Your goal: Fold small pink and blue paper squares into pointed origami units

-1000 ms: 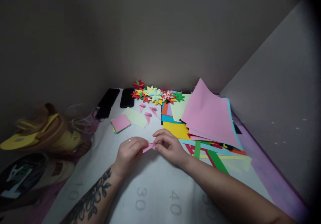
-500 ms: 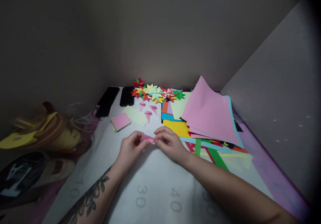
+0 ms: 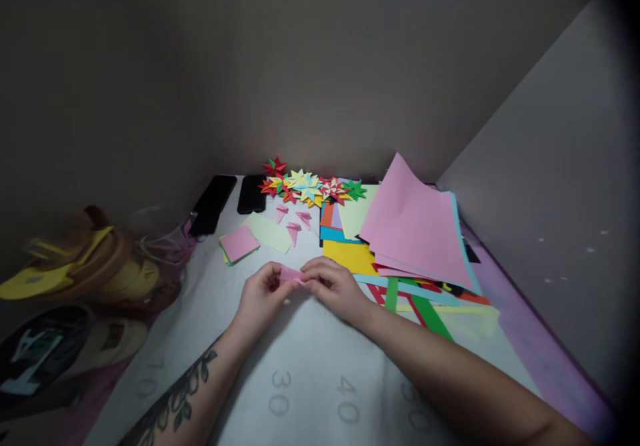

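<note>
A small pink paper piece [image 3: 290, 274] is held up between my two hands above the white mat. My left hand [image 3: 264, 291] pinches its left end between thumb and fingers. At its right end, the thumb and fingertips of my right hand [image 3: 334, 287] are closed on it, covering part of the paper. Just beyond lie several small folded pink pieces [image 3: 294, 233]. Left of those, a stack of small paper squares [image 3: 239, 243] with pink on top sits beside a pale green paper strip [image 3: 270, 231].
Folded paper stars [image 3: 306, 185] cluster at the back. Large pink sheets [image 3: 417, 223] and coloured strips [image 3: 430, 316] spread over the right side. Two black phones [image 3: 252, 194] lie at the back left. A brown pot-like object [image 3: 115, 259] and a cap [image 3: 50, 346] are at far left.
My right hand has shifted slightly left along the pink paper, and more of the paper's face shows between the hands. The whole view has moved a little.
</note>
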Demonstrator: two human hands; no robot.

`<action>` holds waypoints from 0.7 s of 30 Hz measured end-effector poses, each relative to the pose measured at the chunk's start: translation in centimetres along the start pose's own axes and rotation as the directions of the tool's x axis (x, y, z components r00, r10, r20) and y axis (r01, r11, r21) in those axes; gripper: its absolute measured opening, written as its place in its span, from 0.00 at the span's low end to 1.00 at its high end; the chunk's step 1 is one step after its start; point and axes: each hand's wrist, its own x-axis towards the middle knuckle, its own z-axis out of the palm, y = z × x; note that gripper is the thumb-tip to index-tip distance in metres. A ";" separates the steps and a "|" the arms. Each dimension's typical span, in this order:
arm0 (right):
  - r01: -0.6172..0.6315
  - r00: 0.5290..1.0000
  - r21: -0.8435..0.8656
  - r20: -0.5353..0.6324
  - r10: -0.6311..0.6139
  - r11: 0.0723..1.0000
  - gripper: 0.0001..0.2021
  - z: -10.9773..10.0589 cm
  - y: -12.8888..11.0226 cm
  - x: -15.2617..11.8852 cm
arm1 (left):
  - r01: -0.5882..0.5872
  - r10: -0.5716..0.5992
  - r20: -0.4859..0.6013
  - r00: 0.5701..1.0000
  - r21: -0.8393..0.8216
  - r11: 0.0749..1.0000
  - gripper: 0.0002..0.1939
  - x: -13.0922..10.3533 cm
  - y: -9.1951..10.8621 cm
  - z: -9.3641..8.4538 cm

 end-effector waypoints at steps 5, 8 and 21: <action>-0.033 0.999 0.011 -0.024 0.033 0.999 0.05 0.1 -0.1 0.1 | 0.046 -0.044 0.028 0.999 -0.059 0.997 0.10 0.1 -0.1 0.1; -0.134 0.991 0.030 -0.025 0.135 0.990 0.05 0.3 -0.4 0.1 | 0.009 -0.008 0.043 0.999 -0.008 1.000 0.10 -0.1 0.1 0.3; -0.184 0.974 0.030 -0.131 0.186 0.982 0.04 0.8 -0.7 0.0 | -0.057 0.056 0.020 0.998 0.101 0.993 0.07 -0.3 0.9 0.3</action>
